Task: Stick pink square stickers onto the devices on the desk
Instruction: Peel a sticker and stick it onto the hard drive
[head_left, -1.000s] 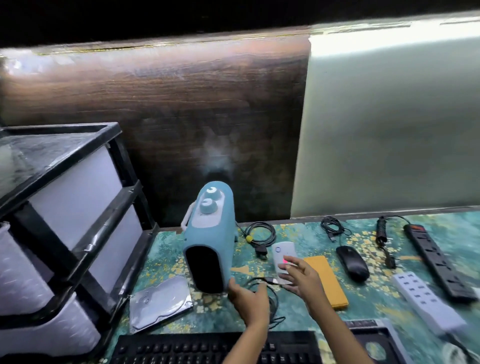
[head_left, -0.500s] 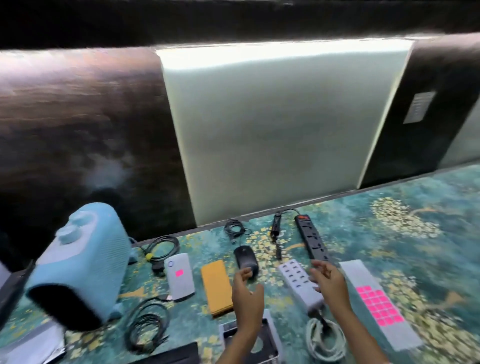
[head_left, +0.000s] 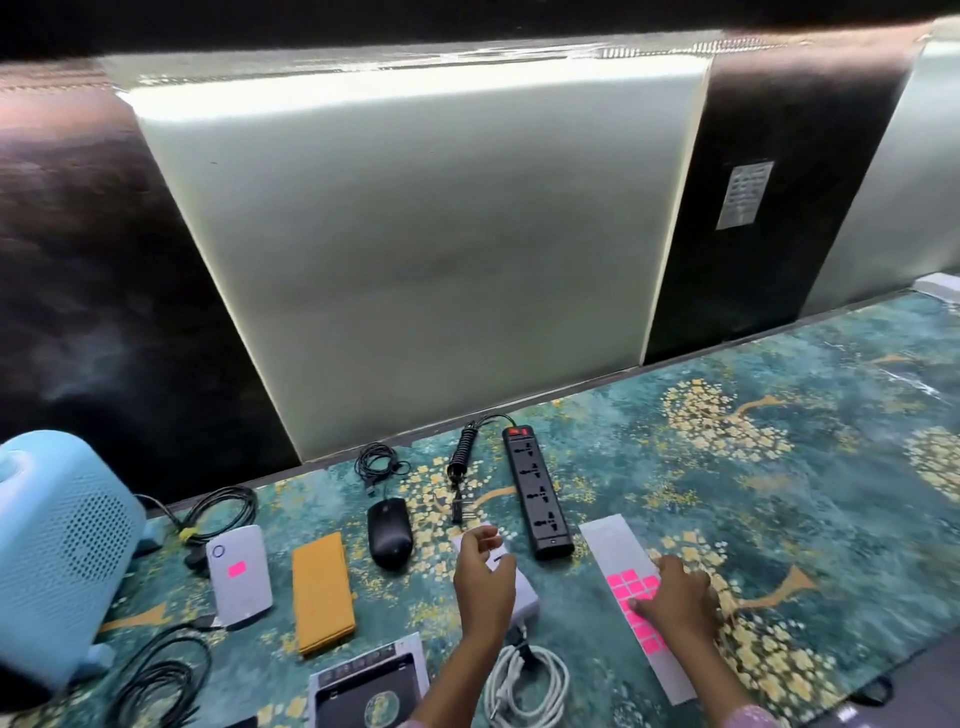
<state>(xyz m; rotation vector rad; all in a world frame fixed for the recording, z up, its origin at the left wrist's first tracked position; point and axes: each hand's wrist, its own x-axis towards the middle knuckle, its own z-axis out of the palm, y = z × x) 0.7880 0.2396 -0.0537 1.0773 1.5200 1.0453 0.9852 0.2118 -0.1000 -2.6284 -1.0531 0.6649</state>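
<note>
A grey backing strip (head_left: 605, 540) with several pink square stickers (head_left: 631, 584) lies on the patterned desk mat, right of centre. My right hand (head_left: 680, 597) lies palm down on it, fingertips touching the pink squares and hiding some of them. Over the white power strip (head_left: 525, 592) my left hand (head_left: 485, 574) hovers with loosely curled fingers, holding nothing. A black power strip (head_left: 537, 499), a black mouse (head_left: 389, 525) and an orange flat device (head_left: 322, 590) lie nearby. The white power bank (head_left: 239, 571) carries one pink sticker (head_left: 237, 569).
A light blue heater (head_left: 57, 551) stands at the far left with black cables (head_left: 161, 675) before it. A coiled white cable (head_left: 524, 680) and a boxed item (head_left: 369, 686) lie near the front edge. Wall panels rise behind the desk.
The view has swung further right. My right hand has moved from above the white power strip onto the sticker sheet. My left hand has shifted from the mouse to over the white power strip.
</note>
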